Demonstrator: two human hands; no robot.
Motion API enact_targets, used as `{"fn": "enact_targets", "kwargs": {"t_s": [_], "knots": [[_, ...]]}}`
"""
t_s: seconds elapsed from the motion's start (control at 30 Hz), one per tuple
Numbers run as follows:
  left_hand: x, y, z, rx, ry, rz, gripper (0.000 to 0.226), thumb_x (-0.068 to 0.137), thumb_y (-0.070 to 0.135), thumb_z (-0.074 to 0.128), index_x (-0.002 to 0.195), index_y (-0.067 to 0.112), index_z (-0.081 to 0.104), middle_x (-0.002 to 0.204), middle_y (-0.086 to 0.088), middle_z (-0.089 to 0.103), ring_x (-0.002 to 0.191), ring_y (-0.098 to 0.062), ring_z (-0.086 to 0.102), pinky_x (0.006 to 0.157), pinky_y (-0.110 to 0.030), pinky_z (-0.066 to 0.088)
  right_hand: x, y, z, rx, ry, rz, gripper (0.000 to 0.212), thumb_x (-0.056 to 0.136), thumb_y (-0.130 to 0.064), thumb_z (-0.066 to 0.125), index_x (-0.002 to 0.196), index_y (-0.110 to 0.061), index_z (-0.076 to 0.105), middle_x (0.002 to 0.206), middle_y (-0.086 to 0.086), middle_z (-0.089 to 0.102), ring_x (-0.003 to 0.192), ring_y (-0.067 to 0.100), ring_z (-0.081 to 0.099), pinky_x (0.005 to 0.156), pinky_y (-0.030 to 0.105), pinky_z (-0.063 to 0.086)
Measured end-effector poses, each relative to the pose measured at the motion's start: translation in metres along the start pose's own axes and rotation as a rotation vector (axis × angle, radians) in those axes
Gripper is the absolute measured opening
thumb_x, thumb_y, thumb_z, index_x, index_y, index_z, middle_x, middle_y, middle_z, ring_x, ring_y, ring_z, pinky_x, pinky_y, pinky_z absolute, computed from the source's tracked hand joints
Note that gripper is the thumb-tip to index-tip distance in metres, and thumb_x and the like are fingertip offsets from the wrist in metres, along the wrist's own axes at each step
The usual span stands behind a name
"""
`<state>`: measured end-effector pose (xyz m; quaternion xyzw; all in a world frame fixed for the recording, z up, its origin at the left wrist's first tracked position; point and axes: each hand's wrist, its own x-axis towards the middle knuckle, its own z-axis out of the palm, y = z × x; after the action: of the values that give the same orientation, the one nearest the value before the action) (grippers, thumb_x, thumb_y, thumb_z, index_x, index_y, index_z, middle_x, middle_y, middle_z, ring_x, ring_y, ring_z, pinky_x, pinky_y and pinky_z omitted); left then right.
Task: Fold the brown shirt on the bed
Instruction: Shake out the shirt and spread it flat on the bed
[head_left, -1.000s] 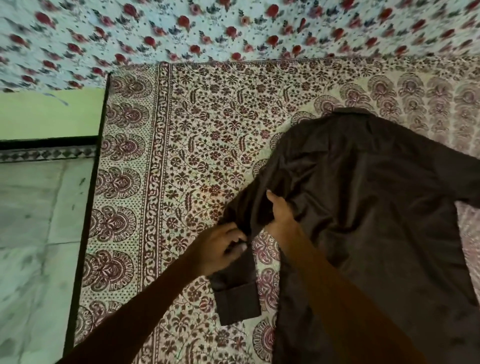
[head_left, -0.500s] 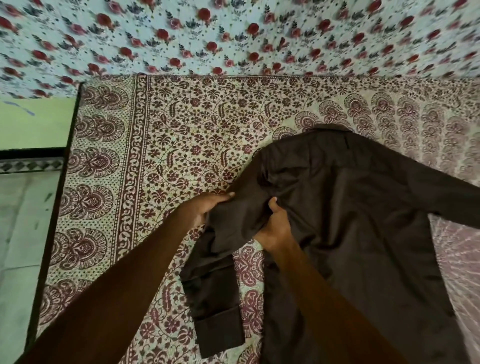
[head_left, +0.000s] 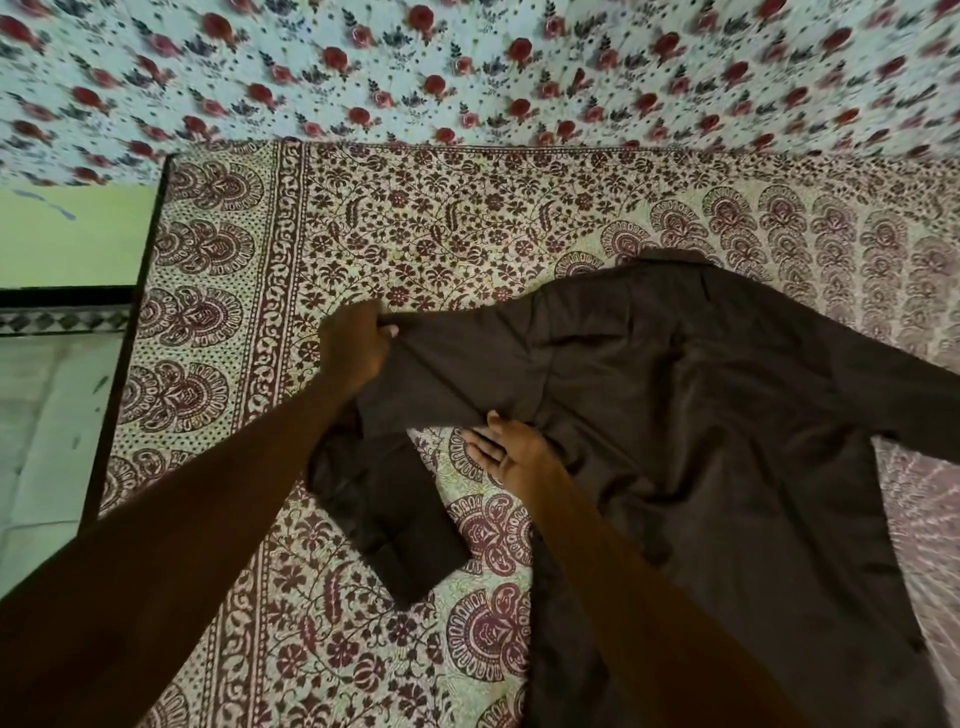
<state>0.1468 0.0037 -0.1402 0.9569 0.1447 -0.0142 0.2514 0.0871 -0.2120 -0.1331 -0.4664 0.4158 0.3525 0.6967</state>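
Patterned bed (head_left: 415, 234); left hand (head_left: 356, 348) pinches the limp shirt (head_left: 701, 441) sleeve, right hand (head_left: 511, 447) open-fingered beside the armpit seam.

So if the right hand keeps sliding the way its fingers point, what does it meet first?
The right hand lies open, fingers pointing up-left. First in that line is probably the lower edge of the brown shirt's left sleeve, which the left hand holds pinched; depth is unclear.
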Motion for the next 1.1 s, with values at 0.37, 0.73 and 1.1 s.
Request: {"fn": "enact_targets", "kwargs": {"t_s": [0.37,0.73,1.1], "knots": [[-0.034,-0.018,-0.004,0.021,0.0,-0.529,0.061,0.098,0.042,0.041,0.143,0.002,0.029,0.15,-0.024,0.027,0.138,-0.042,0.027,0.108,-0.057,0.025,0.007,0.008,0.015,-0.342,0.014,-0.088,0.046,0.097,-0.029,0.056,0.125,0.008,0.056,0.13,0.029,0.056,0.122,0.038,0.055,0.1,0.043,0.049],[-0.083,-0.06,-0.03,-0.802,-0.144,-0.737,0.038,0.101,0.041,0.037,0.092,0.012,0.061,0.09,-0.014,0.065,0.082,-0.03,0.063,0.066,-0.035,0.058,-0.033,0.129,0.063,-1.734,0.399,-1.028,0.078,0.066,-0.073,0.054,0.122,-0.018,0.052,0.125,0.01,0.048,0.112,0.031,0.046,0.092,0.048,0.042],[-0.112,-0.108,-0.07,-0.95,-0.384,-0.711,0.032,0.1,0.018,0.045,0.124,0.0,0.056,0.09,-0.002,0.066,0.074,-0.017,0.062,0.069,-0.03,0.052,-0.039,0.116,0.104,-0.744,0.061,-0.481,0.02,0.094,-0.006,0.048,0.104,-0.007,0.065,0.1,0.017,0.07,0.07,0.015,0.058,0.058,0.011,0.042]]}}
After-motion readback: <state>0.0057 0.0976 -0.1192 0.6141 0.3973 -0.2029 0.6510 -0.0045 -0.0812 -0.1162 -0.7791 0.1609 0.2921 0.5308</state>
